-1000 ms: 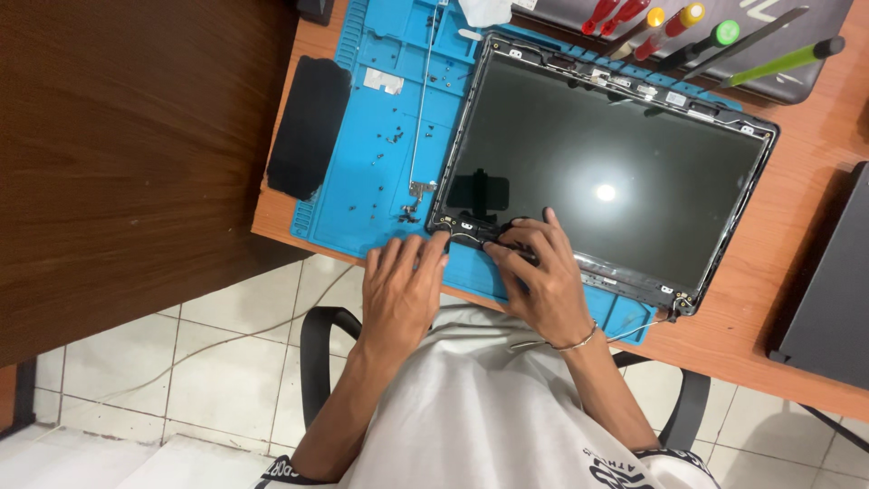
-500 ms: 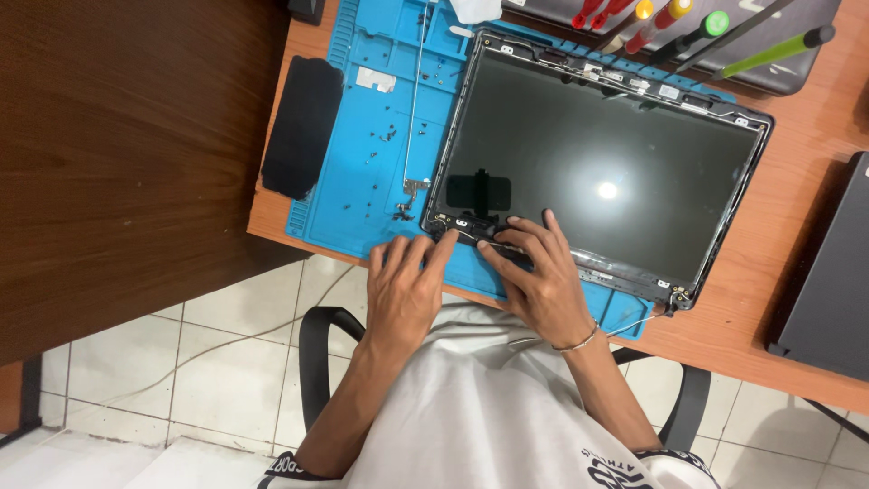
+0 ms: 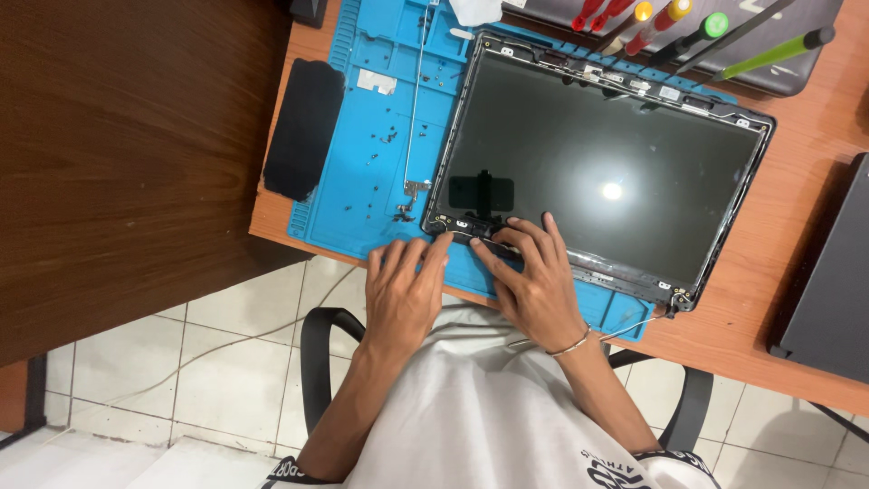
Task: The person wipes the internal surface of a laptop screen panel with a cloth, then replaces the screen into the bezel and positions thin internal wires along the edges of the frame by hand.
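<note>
Blue silicone work mat [image 3: 380,172] covers the near-left part of the orange-brown desk [image 3: 806,272], and a laptop screen assembly [image 3: 597,163] lies face up across the mat's right half, its dark panel reflecting a ceiling light. Both hands work at the lower-left corner of that assembly. The left hand [image 3: 403,294] lies palm down on the mat's near edge, fingers extended, with the index fingertip touching the corner of the frame; it grips nothing. The right hand [image 3: 534,281] lies just beside it, fingers spread and pressing on the bottom bezel strip [image 3: 480,237], again without closing around anything. A thin bracelet [image 3: 570,346] circles the right wrist.

Small dark screws [image 3: 385,136] lie scattered on the mat, and a metal hinge bracket [image 3: 415,136] lies along the screen's left edge. A black flat battery-like pack [image 3: 303,127] rests at the mat's left border. Screwdrivers [image 3: 670,23] with red, yellow and green handles lie beyond the screen's top edge. A dark laptop body [image 3: 828,272] sits at the right.
</note>
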